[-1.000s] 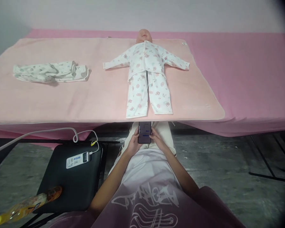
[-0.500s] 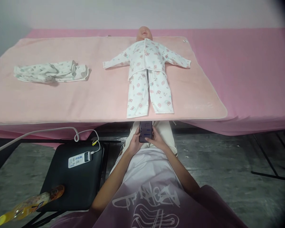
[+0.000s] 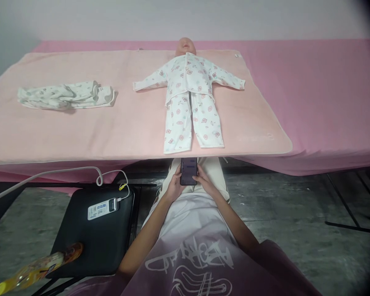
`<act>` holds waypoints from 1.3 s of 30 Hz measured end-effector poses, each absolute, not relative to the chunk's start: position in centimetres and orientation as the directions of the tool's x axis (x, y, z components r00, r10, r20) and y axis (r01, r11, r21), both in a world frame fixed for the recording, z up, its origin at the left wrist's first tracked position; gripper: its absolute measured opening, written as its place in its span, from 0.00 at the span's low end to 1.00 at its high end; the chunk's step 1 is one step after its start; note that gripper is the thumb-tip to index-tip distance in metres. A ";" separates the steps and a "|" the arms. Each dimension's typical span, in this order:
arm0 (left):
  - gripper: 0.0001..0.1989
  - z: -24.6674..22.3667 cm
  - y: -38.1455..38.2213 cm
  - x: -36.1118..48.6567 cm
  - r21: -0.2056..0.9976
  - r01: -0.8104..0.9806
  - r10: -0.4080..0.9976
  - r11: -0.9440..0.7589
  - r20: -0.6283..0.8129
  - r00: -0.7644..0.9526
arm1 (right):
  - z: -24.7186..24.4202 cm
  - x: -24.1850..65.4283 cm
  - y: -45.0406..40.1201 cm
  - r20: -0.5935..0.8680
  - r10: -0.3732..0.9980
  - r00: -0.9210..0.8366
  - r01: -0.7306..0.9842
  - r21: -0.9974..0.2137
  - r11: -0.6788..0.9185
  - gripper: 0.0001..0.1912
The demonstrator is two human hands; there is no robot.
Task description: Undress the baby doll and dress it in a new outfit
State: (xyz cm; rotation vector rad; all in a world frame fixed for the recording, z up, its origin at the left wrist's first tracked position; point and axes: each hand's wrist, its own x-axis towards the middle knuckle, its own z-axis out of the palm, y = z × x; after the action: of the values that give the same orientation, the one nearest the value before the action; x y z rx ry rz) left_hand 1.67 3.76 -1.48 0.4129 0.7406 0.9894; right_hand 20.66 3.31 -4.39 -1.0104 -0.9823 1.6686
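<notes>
Over my lap, just below the table's front edge, a dark smartphone (image 3: 188, 172) is held upright with its screen lit. My left hand (image 3: 174, 187) is closed around its left side. On the opposite side my right hand (image 3: 205, 183) grips it, the thumb at the lower right of the screen. Beyond the phone, a baby doll (image 3: 185, 47) lies face up on the table, arms spread wide. It wears a white patterned button-up top (image 3: 189, 74) and matching trousers (image 3: 178, 123). Neither hand touches the doll.
A folded white patterned cloth (image 3: 64, 96) lies left on the peach mat (image 3: 126, 127), over a pink tablecloth (image 3: 320, 98). A black stool (image 3: 101, 242) at my left bears a white power bank (image 3: 101, 209) with a cable (image 3: 61, 167) and a yellow-capped drink bottle (image 3: 40, 269).
My right thumb has shifted slightly to the right on the phone, and the screen content differs. The view has tilted a little; the doll and cloth lie as before.
</notes>
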 end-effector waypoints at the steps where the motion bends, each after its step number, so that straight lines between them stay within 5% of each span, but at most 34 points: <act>1: 0.42 -1.5 3.8 1.7 0.625 -0.598 0.865 0.501 -0.373 0.335 | -4.5 20.6 3.3 -0.185 0.953 -0.241 -0.296 -0.921 -0.254 0.53; 8: 0.43 -2.2 3.8 1.6 0.632 -0.585 0.860 0.508 -0.400 0.316 | -5.7 20.0 3.3 -0.179 0.958 -0.223 -0.294 -0.925 -0.241 0.62; 14: 0.36 -1.8 3.9 2.0 0.671 -0.573 0.882 0.471 -0.372 0.290 | -5.0 20.5 3.3 -0.174 0.963 -0.206 -0.297 -0.927 -0.231 0.49; 23: 0.40 -1.6 3.8 2.6 0.757 -0.494 0.901 0.428 -0.402 0.165 | -4.2 20.5 3.0 -0.151 0.961 -0.230 -0.311 -0.925 -0.220 0.46; 31: 0.32 -1.7 4.0 2.3 0.688 -0.587 0.904 0.427 -0.342 0.257 | -5.4 19.6 3.2 -0.164 0.959 -0.230 -0.297 -0.927 -0.230 0.59; 39: 0.39 -1.8 3.9 2.5 0.733 -0.536 0.907 0.419 -0.369 0.204 | -4.3 20.2 3.0 -0.193 0.966 -0.171 -0.288 -0.928 -0.236 0.44</act>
State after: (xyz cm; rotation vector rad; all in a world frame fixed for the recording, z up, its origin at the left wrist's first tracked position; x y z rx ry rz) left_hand 2.46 3.88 -1.79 0.5063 0.8796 1.0685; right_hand 20.18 3.00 -4.27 -1.0553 -0.9582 1.6042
